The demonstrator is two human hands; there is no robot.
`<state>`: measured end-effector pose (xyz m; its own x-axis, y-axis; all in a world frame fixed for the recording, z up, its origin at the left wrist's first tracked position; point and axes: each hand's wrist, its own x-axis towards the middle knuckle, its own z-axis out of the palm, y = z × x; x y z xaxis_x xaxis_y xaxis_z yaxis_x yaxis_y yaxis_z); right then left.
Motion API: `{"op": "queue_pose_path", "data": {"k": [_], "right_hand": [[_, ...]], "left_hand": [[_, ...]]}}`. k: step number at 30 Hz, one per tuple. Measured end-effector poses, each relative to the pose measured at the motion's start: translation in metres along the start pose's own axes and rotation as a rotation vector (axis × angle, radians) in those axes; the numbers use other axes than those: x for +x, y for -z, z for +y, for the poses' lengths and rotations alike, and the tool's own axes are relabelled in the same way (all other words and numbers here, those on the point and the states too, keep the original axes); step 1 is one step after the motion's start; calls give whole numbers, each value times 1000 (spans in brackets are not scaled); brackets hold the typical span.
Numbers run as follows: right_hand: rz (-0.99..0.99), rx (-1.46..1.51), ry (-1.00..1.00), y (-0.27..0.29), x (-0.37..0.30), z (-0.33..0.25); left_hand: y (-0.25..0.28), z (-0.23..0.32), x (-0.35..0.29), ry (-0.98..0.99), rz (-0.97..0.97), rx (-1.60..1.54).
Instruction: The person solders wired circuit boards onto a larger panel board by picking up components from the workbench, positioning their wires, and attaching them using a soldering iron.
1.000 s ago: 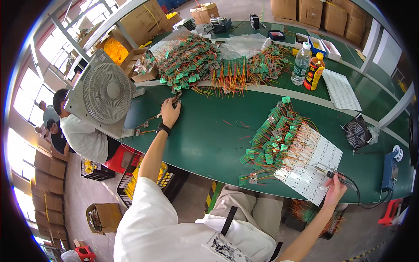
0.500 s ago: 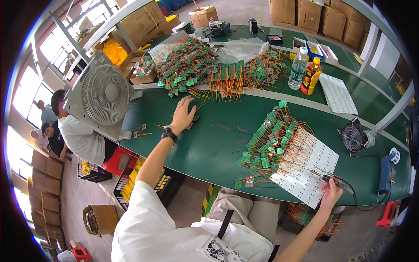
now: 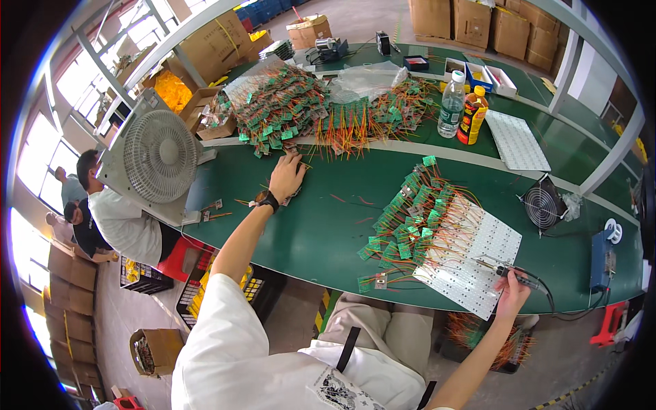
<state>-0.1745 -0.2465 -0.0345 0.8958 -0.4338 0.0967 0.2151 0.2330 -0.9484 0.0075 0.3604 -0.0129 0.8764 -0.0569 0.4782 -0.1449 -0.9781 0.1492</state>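
Observation:
My right hand (image 3: 512, 295) grips a soldering iron (image 3: 514, 273) with a dark handle, its metal tip above a white perforated board (image 3: 471, 279). Rows of red and yellow wires cross that board, leading to a cluster of small green circuit boards (image 3: 410, 222) along its left side. My left hand (image 3: 287, 178) reaches forward over the green table (image 3: 321, 232), fingers stretched and slightly bent, thumb a little apart. Its fingertips are at a small wired circuit board (image 3: 292, 152) by the near edge of a large heap of circuit boards (image 3: 280, 102). Part of another wired piece lies under this hand.
A grey fan (image 3: 160, 156) stands left, beside a seated co-worker (image 3: 126, 215). A water bottle (image 3: 451, 106) and an orange-capped drink bottle (image 3: 472, 116) stand behind the board cluster. At right are a small black fan (image 3: 543, 205) and a blue soldering station (image 3: 602, 260).
My left hand has moved forward to the heap's near edge, its fingers less spread. My right hand keeps the soldering iron over the white board. The whole view has shifted slightly.

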Motion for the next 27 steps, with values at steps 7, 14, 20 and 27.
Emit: {"op": "queue_pose_path", "data": {"k": [7,14,20,27], "right_hand": [[-7,6,-1,1,0,3],[-23,9,15,2,1,3],[-23,4,-3,-4,3,4],[-3,-7,-2,-6,-2,-2]], "left_hand": [[36,16,-13,-10,-220,-43],[43,13,9,68,101,-12],[-15,-52,19,5,66,108],[24,-2,-12,62,-70,-66]]}}
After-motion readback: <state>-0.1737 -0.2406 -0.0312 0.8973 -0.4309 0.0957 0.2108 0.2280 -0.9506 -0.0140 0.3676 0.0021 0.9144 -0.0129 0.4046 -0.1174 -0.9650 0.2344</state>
